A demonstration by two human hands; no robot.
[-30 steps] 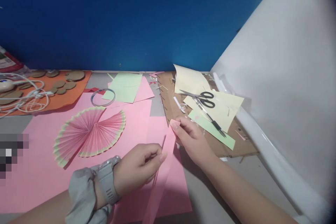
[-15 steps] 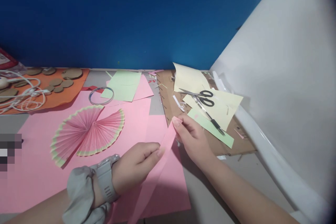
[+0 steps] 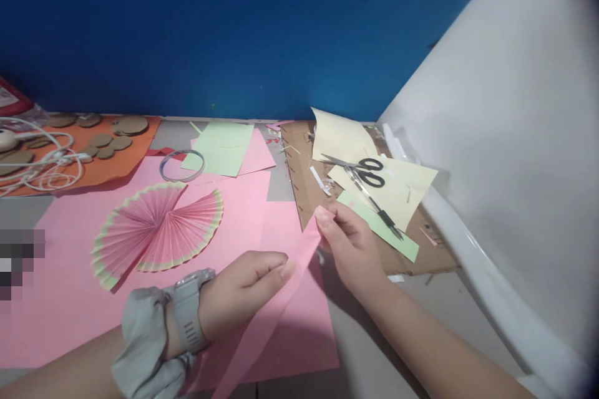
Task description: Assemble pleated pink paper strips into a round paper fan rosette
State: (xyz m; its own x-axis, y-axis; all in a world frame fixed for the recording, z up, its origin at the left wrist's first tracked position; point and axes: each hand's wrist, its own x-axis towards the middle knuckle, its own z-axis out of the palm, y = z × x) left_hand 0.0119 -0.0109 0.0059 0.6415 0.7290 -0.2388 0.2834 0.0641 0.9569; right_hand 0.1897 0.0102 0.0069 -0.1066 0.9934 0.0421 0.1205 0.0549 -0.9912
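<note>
A long pink paper strip (image 3: 276, 318) runs slantwise between my hands and down past the bottom edge of the view. My left hand (image 3: 248, 287), with a grey watch and a grey scrunchie at the wrist, pinches it partway along under the thumb. At the upper end, my right hand (image 3: 349, 243) grips the strip between thumb and bent fingers. Beneath lie large pink paper sheets (image 3: 70, 318). To the left of my hands rests a pleated pink paper fan (image 3: 159, 230) with a pale green rim, made of two spread sections.
Scissors (image 3: 369, 171) and a pen (image 3: 374, 202) lie on cream paper (image 3: 412, 187) over cardboard (image 3: 299, 181). A tape roll (image 3: 182, 165) and green paper (image 3: 222, 149) are further back. Cardboard discs (image 3: 130, 124) and white cables (image 3: 60, 162) cover orange paper at left. A blue wall (image 3: 257, 31) stands behind.
My right hand has shifted slightly rightward with the strip's upper end, and a bit more strip shows between the hands. The camera view has moved slightly.
</note>
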